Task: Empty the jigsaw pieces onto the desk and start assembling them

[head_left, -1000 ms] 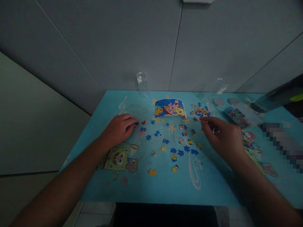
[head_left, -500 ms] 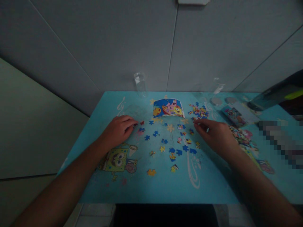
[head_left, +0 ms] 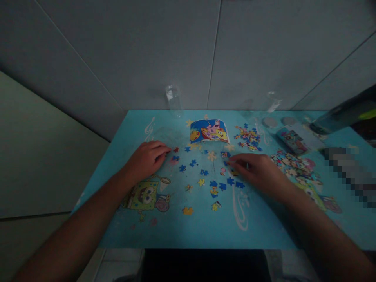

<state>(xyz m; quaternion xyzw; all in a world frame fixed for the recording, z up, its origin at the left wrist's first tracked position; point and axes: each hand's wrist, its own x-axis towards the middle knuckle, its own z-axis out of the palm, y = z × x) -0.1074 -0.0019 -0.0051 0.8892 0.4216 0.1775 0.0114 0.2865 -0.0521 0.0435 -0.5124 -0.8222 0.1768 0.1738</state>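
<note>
My left hand (head_left: 148, 158) rests on the table with its fingers pinched together, and a dark bit at the fingertips is too small to make out. Just beyond those fingertips lies a red puzzle piece (head_left: 176, 149). My right hand (head_left: 254, 168) has its thumb and forefinger closed on a puzzle piece (head_left: 227, 163), mostly covered by the fingers. A blue piece with a face part (head_left: 225, 154) lies right above them. Between the hands, several loose pieces are spread, among them blue ones (head_left: 193, 163) and a yellow one (head_left: 201, 182). Behind them stands a curved picture card (head_left: 209, 131).
A heap of pieces (head_left: 248, 135) lies at the back right, with a larger pile (head_left: 293, 164) by my right forearm. Further right are a small box (head_left: 292, 140), two round lids (head_left: 269, 122) and a dark bottle (head_left: 337, 117). Clear jars (head_left: 174, 102) stand against the wall.
My right hand has moved left and slightly nearer, from beside the back-right heap to the loose pieces in the middle. My left hand stays in place. The view has tilted slightly.
</note>
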